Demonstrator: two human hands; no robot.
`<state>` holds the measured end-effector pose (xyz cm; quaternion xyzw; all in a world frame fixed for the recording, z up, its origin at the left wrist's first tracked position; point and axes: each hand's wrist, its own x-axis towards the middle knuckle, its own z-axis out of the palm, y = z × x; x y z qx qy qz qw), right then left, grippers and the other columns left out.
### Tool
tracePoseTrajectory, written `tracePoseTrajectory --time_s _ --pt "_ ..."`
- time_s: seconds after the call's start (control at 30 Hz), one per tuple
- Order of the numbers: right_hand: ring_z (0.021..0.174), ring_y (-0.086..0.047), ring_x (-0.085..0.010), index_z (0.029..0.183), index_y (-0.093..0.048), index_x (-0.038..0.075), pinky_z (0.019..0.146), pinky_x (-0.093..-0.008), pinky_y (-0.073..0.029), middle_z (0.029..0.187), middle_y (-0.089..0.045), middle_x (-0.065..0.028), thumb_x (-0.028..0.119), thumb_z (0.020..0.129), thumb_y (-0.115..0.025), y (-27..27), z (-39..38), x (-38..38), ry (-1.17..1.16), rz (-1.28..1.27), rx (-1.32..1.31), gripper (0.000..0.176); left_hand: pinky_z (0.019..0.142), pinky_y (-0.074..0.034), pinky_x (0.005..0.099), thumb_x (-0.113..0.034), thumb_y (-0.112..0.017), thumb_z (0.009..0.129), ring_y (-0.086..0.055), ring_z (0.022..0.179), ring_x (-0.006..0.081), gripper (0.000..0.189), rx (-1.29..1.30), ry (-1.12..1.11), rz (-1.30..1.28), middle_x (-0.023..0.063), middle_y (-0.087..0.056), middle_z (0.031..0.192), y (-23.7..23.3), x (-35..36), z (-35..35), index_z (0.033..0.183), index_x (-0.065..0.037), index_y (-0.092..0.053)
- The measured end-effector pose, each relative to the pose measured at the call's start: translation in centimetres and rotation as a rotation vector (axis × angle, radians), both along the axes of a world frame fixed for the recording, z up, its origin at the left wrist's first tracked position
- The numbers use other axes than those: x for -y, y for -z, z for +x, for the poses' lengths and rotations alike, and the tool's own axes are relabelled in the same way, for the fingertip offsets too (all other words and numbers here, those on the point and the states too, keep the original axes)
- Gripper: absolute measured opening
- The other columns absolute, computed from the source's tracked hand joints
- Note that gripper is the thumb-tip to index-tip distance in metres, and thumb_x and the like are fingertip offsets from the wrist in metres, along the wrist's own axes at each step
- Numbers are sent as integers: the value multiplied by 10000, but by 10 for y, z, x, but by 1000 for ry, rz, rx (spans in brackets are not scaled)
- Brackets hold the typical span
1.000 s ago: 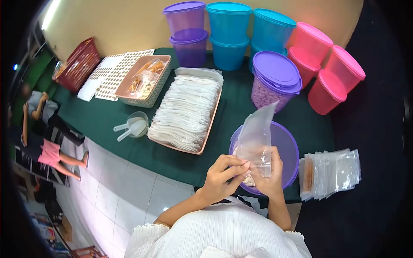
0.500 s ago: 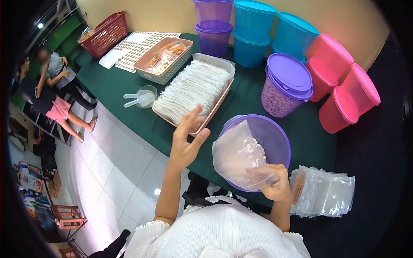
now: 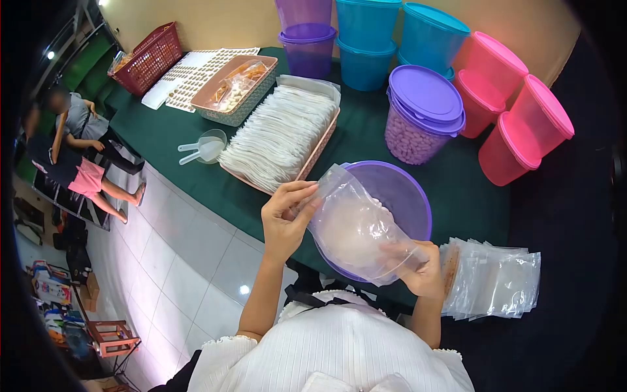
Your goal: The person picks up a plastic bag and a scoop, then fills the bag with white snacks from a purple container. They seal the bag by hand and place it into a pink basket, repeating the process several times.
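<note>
Pink tubs [image 3: 495, 68] (lidded), teal tubs [image 3: 368, 29], a red basket [image 3: 153, 60], a person in pink shorts [image 3: 86, 178], a stool [image 3: 119, 347]

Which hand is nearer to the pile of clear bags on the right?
Right. The right hand grips the plastic bag just left of the pile. The left hand holds the bag's other end, farther away, by the left side of the purple tub.

Clear bag [image 3: 356, 225] in both hands [image 3: 286, 221]
</note>
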<state>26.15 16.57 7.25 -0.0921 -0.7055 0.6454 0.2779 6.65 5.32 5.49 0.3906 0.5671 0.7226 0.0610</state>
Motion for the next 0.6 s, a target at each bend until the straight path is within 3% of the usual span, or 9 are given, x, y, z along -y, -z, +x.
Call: tracePoseTrajectory --time_s 0.03,0.13,0.23,0.3,0.37,0.4,0.43,0.53,0.6 --pt "584 -575 -130 897 -616 -33 541 -220 -437 689 -616 -101 -22 709 -579 0 1 0 3 -2 1 192 678 -432 201 37 -589 741 -509 772 93 213 1 3 -2 85 -524 926 2 -1 0 953 53 -568" --pt "586 -573 -106 906 -608 -40 534 -202 -443 696 -616 -82 -1 756 -555 3 4 -2 27 -153 6 165 554 -383 176 -27 -571 779 -464 620 49 87 138 -21 -58 45 -514 817 1 -1 0 746 26 -511" --pt "594 -576 -99 936 -596 -42 527 -196 -446 705 -612 -73 8 780 -532 6 4 -7 91 -102 105 176 529 -360 166 -98 -539 820 -445 588 42 140 68 -26 -245 29 -509 807 1 8 -8 744 17 -517" --pt "594 -580 -107 960 -583 -44 529 -190 -450 723 -607 -80 -5 769 -538 5 2 -8 249 -180 82 200 569 -365 178 -143 -499 846 -448 631 55 194 121 21 -269 56 -518 874 -7 14 -9 730 11 -516" --pt "604 -582 -110 967 -568 -46 536 -192 -462 759 -610 -92 -25 761 -537 5 3 -11 244 -203 58 209 638 -381 207 -131 -485 846 -454 699 79 188 -66 -2 -86 99 -514 987 -11 16 -6 716 2 -514" --pt "594 -579 -101 966 -558 -43 537 -195 -466 739 -606 -83 -43 734 -536 5 -1 -13 253 -317 -15 233 708 -383 239 -118 -481 839 -479 806 121 184 -20 7 -110 135 -485 1082 -12 20 -4 695 -7 -514" --pt "584 -576 -93 965 -548 -40 539 -199 -470 720 -601 -74 -62 707 -536 6 -3 -14 261 -430 -90 259 708 -383 239 -118 -481 839 -479 806 121 184 -17 17 -115 135 -485 1082 -8 19 -3 695 -7 -514" --pt "617 -586 -100 989 -532 -26 508 -186 -474 801 -613 -113 -52 761 -502 11 -1 -18 184 -533 -128 231 762 -379 264 -122 -500 827 -486 908 162 135 -30 -17 -102 149 -471 1106 3 19 -2 748 -12 -505" --pt "617 -587 -99 1007 -526 -17 496 -179 -470 803 -613 -114 -46 766 -493 9 -1 -20 129 -611 -106 245 830 -357 310 -147 -528 809 -443 1021 211 139 20 52 -284 163 -437 1139 1 26 -5 834 -15 -492"
